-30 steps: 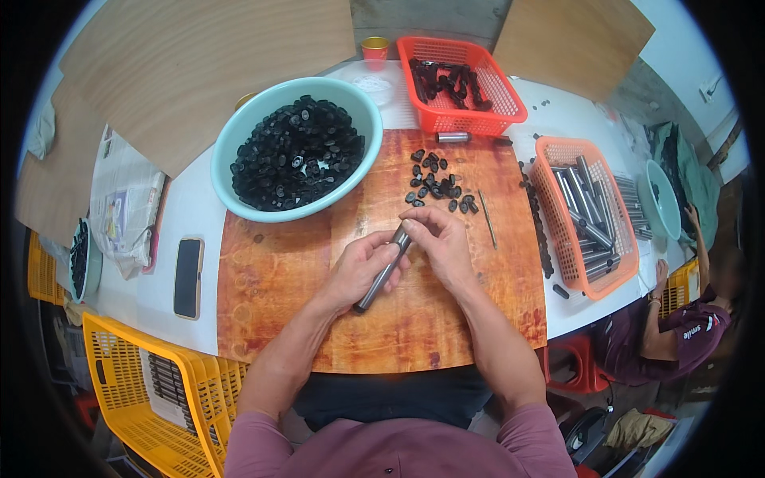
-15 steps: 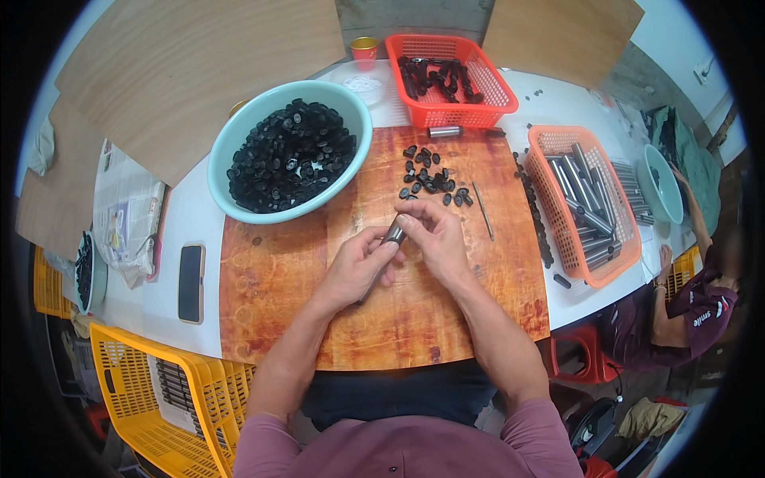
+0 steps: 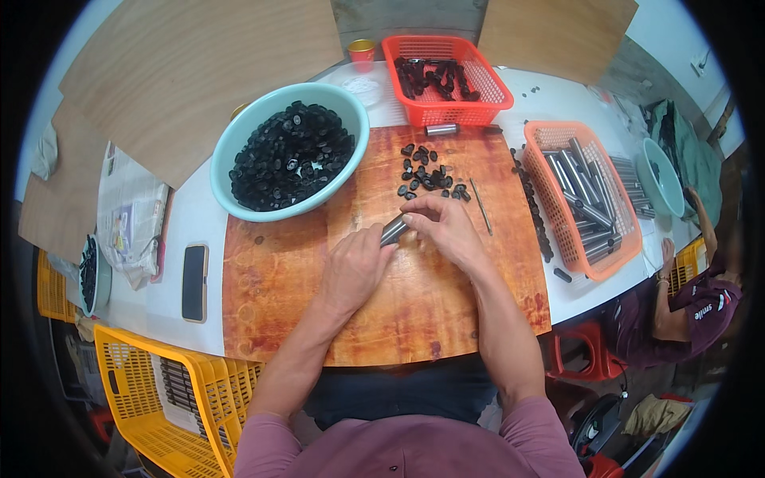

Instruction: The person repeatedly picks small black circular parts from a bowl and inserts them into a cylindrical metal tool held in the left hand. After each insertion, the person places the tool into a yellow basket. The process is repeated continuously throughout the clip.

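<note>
My left hand (image 3: 355, 264) is wrapped around a dark, shiny metal tube (image 3: 393, 230) above the wooden board (image 3: 295, 307). At the tube's far end, the bent fingers of my right hand (image 3: 448, 231) close on it; whether they also pinch a small part is hidden. Just beyond my hands lies a loose group of small black oval caps (image 3: 430, 177). A thin rod (image 3: 481, 205) rests to the right of the caps. At the far left of the board, a light-blue basin (image 3: 225, 191) holds a heap of similar black pieces.
A red basket (image 3: 498, 102) of dark parts stands at the back, near a short metal tube (image 3: 441, 130). On the right, an orange basket (image 3: 629, 259) holds metal tubes. A phone (image 3: 194, 283) lies left; a yellow crate (image 3: 119, 398) stands below. Another person (image 3: 677, 319) sits at right.
My left hand has turned over the tube and covers more of its near part. The tube now lies flatter, and my right hand has shifted slightly to the right.
</note>
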Motion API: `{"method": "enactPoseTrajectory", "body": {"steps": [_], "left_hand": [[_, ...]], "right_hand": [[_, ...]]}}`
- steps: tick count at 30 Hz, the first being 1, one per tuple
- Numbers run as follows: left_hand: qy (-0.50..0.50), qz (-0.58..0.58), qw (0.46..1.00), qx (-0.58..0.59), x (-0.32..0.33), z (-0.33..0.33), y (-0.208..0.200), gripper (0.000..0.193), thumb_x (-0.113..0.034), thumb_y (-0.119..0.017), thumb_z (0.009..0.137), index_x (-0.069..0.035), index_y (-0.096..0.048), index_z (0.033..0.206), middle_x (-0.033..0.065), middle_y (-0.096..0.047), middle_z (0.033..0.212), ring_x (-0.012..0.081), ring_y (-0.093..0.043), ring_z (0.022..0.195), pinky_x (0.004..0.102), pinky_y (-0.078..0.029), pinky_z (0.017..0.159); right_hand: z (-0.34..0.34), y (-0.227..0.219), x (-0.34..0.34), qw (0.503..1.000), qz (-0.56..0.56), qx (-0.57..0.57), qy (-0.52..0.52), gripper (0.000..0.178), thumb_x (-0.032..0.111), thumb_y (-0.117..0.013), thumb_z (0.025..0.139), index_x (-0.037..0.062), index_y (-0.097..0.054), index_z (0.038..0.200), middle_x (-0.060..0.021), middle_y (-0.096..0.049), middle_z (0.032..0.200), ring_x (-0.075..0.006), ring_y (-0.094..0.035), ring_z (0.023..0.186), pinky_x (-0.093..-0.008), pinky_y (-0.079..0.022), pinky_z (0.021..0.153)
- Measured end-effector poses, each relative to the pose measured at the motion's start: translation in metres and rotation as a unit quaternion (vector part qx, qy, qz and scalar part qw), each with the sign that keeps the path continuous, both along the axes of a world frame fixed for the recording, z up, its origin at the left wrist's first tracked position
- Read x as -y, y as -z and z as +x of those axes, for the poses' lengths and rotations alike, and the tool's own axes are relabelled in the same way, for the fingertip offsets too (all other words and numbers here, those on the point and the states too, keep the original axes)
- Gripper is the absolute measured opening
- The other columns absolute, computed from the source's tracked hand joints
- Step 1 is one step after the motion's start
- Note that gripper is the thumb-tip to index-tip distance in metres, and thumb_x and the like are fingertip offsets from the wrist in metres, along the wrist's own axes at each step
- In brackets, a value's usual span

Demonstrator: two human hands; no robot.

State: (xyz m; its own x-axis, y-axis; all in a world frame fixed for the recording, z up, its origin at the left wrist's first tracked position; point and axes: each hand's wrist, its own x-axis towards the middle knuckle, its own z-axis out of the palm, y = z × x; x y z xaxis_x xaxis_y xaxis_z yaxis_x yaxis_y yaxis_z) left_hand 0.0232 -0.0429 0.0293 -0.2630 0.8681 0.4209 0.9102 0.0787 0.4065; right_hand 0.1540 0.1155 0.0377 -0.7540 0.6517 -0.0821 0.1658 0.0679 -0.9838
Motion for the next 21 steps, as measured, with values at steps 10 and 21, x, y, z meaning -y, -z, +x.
{"method": "enactPoseTrajectory", "body": {"steps": [10, 21], "left_hand": [[0.012, 0.031, 0.998, -0.053, -0.005, 0.003, 0.007, 0.033, -0.016, -0.08, 0.083, -0.001, -0.067, 0.11, 0.0155, -0.068, 0.095, 0.0341, -0.066, 0.084, 0.0435, -0.054, 0.074], [-0.001, 0.008, 1.0, -0.003, -0.002, 0.015, 0.0, 0.029, -0.015, -0.079, 0.084, -0.003, -0.068, 0.108, 0.0149, -0.064, 0.095, 0.0353, -0.063, 0.089, 0.0445, -0.051, 0.077]], "right_hand": [[0.002, 0.013, -0.007, 0.998, 0.033, 0.039, -0.031, 0.018, 0.002, -0.067, 0.094, -0.0036, -0.07, 0.11, -0.005, -0.07, 0.091, -0.011, -0.062, 0.078, -0.0276, -0.051, 0.072], [0.01, 0.015, -0.017, 0.996, -0.008, 0.014, -0.089, 0.018, -0.003, -0.067, 0.089, -0.0029, -0.071, 0.107, -0.0101, -0.073, 0.097, -0.0184, -0.068, 0.094, -0.0328, -0.053, 0.087]]}}
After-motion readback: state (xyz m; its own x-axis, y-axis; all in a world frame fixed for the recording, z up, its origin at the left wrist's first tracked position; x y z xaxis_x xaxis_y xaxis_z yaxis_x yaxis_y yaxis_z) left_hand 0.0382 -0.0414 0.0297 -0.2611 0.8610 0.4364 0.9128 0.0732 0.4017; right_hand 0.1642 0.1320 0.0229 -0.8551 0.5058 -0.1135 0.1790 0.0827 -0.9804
